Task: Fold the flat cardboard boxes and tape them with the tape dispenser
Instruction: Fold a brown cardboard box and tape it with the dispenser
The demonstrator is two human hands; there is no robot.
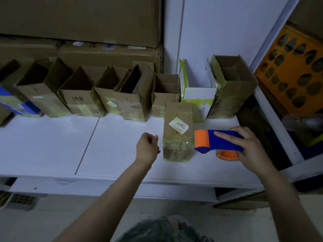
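My right hand (251, 147) grips the tape dispenser (218, 141) beside the taped box (178, 131).
My left hand (147, 149) has its fingers curled in, holding nothing, just left of the box. The box stands upright toward the tabletop's (52, 145) front right, with open boxes (82, 95) lined along the back edge.

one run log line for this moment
right hand: grips blue and orange tape dispenser | left hand: curled, holds nothing, beside small taped brown cardboard box | box: on white table

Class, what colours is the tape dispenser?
The tape dispenser is blue with an orange front; head view.
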